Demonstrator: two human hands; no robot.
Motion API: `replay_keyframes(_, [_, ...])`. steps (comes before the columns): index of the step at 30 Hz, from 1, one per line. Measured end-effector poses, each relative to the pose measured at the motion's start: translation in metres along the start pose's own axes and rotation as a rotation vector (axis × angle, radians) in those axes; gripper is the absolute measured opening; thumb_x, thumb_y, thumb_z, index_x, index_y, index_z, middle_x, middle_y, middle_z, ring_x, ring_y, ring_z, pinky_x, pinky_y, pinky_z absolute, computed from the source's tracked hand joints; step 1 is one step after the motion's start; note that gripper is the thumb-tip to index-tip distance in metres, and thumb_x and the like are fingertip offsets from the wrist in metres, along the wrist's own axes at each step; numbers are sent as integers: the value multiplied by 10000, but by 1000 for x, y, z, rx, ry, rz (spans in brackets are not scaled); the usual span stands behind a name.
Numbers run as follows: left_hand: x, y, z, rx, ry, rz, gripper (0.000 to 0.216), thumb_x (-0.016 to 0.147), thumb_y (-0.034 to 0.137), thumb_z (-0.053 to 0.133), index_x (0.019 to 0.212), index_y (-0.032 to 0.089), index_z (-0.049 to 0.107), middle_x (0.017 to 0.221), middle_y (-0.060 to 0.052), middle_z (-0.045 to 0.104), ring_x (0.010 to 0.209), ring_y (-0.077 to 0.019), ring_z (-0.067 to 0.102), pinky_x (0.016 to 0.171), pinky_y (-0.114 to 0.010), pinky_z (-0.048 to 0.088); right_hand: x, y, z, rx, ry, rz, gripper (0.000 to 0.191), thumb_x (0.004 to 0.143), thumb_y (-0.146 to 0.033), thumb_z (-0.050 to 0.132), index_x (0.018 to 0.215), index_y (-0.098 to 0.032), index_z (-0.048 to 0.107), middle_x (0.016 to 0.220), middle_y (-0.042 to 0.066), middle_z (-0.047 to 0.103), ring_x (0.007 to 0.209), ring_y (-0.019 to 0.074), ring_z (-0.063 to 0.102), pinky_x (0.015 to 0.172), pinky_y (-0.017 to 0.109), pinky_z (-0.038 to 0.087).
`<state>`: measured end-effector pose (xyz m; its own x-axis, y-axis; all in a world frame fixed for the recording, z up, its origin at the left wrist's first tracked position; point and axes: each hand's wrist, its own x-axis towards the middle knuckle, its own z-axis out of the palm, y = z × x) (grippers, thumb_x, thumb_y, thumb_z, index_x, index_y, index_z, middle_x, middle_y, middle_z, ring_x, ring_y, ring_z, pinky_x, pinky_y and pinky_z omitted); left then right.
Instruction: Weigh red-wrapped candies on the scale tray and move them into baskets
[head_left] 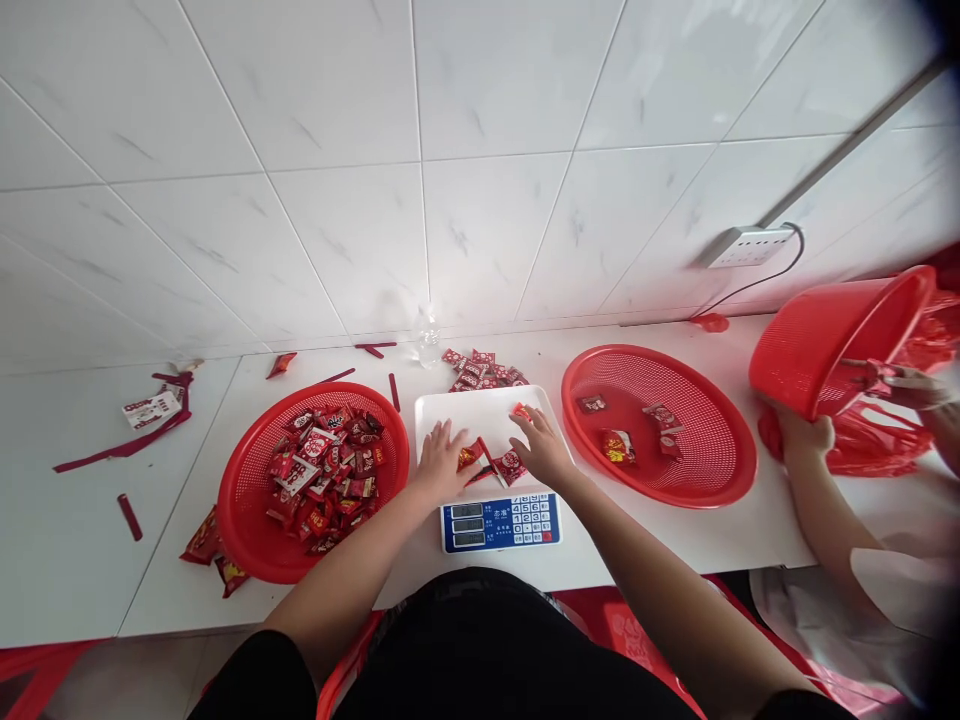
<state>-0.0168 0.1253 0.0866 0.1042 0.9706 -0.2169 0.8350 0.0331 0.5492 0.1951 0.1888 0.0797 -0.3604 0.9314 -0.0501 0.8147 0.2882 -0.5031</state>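
Observation:
My left hand lies flat with spread fingers on the white pan of a digital scale, touching a red candy packet. My right hand rests on the pan too, fingers spread over red packets; one small packet lies by its fingertips. The scale's blue keypad panel faces me. A red mesh basket full of red candy packets stands to the left. Another red mesh basket to the right holds three packets.
A loose pile of packets and a clear bottle lie behind the scale. Red wrapper strips are scattered at left. At right, another person's hands hold a tilted red basket over red bags. A wall socket is mounted above.

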Motion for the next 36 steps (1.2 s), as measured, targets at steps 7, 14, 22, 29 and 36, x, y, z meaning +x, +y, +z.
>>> replay_keyframes(7, [-10,-1,15,121,-126,164,732,826,596,463,1434,234,273,1530,-107,181,1408,-320,51,1123,-533,57,6,-1,15,7,-94,-92,405,832,-282,500,1216,-162,548,1410,130,422,1363,303,244,1065,518,292])
replay_keyframes(14, [-16,-11,10,94,-70,109,762,833,571,478,1451,213,211,1547,-123,53,1408,-291,-17,1131,-494,94,-27,-16,8,24,-94,-200,431,845,-293,484,1274,-262,504,1389,47,458,1308,216,360,1044,408,368])
replay_keyframes(22, [-5,2,11,84,-165,202,748,861,527,454,1454,159,186,1533,-145,121,1412,-261,39,1142,-459,99,-42,-5,13,-24,-43,-9,429,813,-226,502,1239,-254,544,1296,104,538,1182,306,480,941,495,431])
replay_keyframes(29, [1,1,6,-40,-72,292,814,811,524,543,1454,222,143,1527,-119,187,1406,-273,123,1130,-488,159,-38,-10,16,27,-34,-49,525,783,-133,452,1285,-279,499,1371,38,477,1252,207,443,994,372,428])
replay_keyframes(36, [-21,-72,-34,-125,403,-127,384,924,180,308,1300,171,386,1331,-134,475,1262,-210,433,1052,-385,349,-69,10,7,97,33,8,393,850,-311,422,1219,-249,543,1322,90,520,1196,262,503,941,442,470])
